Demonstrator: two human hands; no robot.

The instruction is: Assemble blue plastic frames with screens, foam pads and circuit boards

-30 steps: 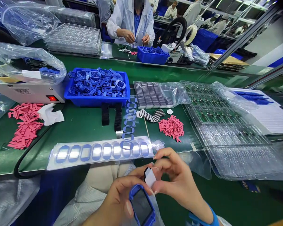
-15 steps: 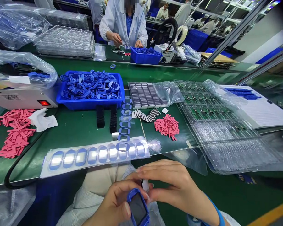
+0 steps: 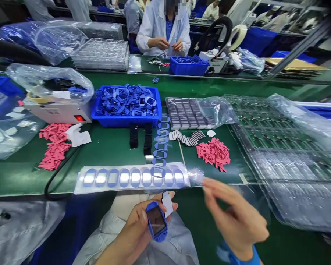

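Observation:
My left hand is wrapped round a blue plastic watch-like housing with a dark rectangular screen facing up. A white square-ended piece stands out beside the housing, between the fingers of the same hand. To the right, my right hand is in the air at the table's front edge, slightly smeared. Its thumb and fingertips come together close to a crumpled bit of clear film; whatever is pinched there, if anything, is too small to make out.
A white sheet of oval blue-rimmed stickers lies along the front edge. Behind it stand a blue bin of blue frames, black strip stacks and pink strips. Trays of green circuit boards lie right. A co-worker sits opposite.
My right hand has left the housing and moved right, toward the clear film. The left hand keeps the housing, and the white piece now shows more fully. The view has shifted left.

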